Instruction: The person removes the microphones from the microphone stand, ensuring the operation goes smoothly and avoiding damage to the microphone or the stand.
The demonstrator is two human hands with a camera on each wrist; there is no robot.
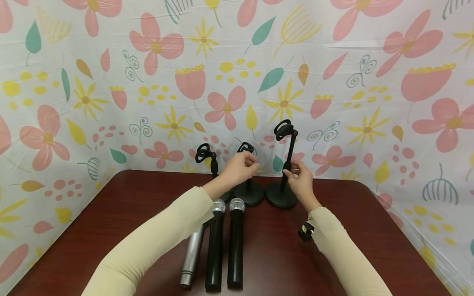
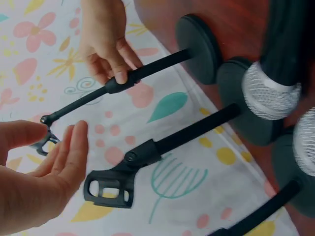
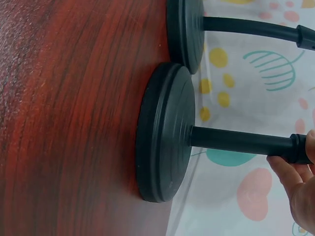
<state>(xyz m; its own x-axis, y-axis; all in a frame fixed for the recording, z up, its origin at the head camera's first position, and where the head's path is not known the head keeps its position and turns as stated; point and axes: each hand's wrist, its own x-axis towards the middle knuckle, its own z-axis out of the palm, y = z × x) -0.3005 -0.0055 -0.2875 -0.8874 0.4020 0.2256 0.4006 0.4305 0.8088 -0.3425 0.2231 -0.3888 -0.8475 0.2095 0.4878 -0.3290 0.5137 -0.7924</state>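
At the back right of the table, my right hand [image 1: 301,183] pinches the black collar of a desktop microphone stand [image 1: 281,198]. This stand's thin upper rod rises well above the collar, with a clip at its top. In the right wrist view its round base [image 3: 167,142] sits on the table and the fingertips hold the collar. My left hand [image 1: 238,168] is in the air in front of the middle microphone stand [image 1: 249,195], fingers loosely bent, nothing between them. The left wrist view shows its thumb apart from the fingers. A third microphone stand [image 1: 214,165] is partly hidden behind my left forearm.
Two black microphones [image 1: 235,246] with silver mesh heads and a silver microphone [image 1: 192,255] lie side by side on the dark red wooden table [image 1: 314,263]. A flower-patterned cloth [image 1: 229,57] hangs close behind the stands. A small black device [image 1: 306,232] is at my right wrist.
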